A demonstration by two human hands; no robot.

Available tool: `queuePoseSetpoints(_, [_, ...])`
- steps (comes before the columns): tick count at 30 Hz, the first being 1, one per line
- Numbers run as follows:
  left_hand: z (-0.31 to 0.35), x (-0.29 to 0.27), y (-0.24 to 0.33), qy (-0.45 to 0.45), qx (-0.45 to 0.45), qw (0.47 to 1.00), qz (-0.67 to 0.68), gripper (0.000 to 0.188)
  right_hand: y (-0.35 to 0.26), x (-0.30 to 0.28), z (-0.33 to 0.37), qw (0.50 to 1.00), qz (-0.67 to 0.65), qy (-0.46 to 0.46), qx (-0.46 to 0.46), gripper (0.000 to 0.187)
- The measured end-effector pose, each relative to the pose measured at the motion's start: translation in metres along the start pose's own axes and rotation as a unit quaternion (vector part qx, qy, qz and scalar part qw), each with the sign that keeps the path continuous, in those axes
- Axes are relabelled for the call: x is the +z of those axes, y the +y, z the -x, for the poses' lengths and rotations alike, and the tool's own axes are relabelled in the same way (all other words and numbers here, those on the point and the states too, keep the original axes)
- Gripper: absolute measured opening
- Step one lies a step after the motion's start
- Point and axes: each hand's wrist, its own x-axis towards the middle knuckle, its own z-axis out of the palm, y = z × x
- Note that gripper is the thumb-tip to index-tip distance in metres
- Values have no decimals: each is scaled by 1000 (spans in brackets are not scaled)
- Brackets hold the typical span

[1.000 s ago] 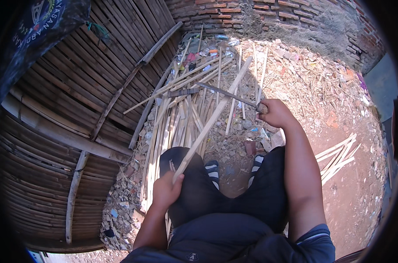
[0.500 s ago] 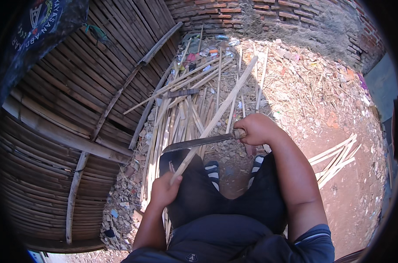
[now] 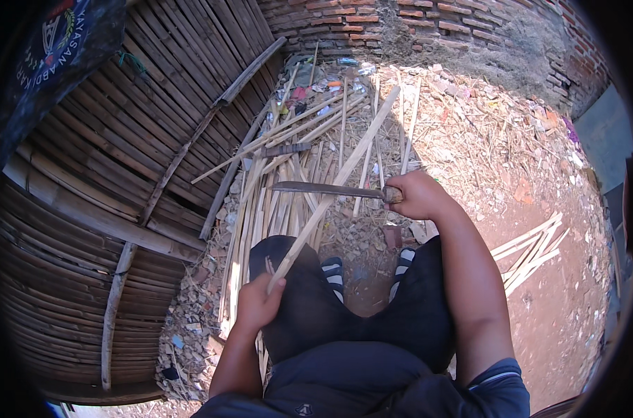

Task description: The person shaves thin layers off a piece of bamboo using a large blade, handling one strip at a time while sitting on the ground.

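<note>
Woven bamboo wall (image 3: 86,160) fills 9 o'clock side, slats running diagonally, long poles laid across. Red brick wall (image 3: 428,21) along 12 to 1 o'clock. Bare reddish dirt ground (image 3: 560,306) at 3 to 5 o'clock, littered with rubble and dry straw (image 3: 470,132) toward 1 o'clock. Hard sunlight, sharp shadows. Dark cloth (image 3: 51,49) at 10 o'clock corner.

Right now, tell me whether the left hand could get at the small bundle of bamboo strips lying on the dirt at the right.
Probably not. The left hand grips the long bamboo strip by the left knee; the bundle lies beyond the right arm, which holds the knife.
</note>
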Motion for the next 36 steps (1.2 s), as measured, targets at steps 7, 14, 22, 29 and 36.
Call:
queuePoseSetpoints(7, [2,-1,1,14,10,1000,-16,33,-6,5,-8,997,-6,-49,-53,39])
queuePoseSetpoints(14, [-1,-1,6,8,21,999,-34,35,53,-12,-1,967,-121,128,187,47])
queuePoseSetpoints(22, [2,0,2,12,0,1000,-27,34,-24,2,0,996,34,-69,-46,40])
queuePoseSetpoints(29, [2,3,1,26,16,998,-49,37,35,-4,-8,993,-58,70,72,38])
queuePoseSetpoints(36, [2,3,6,24,19,999,-35,35,45,-4,4,982,-86,140,96,37])
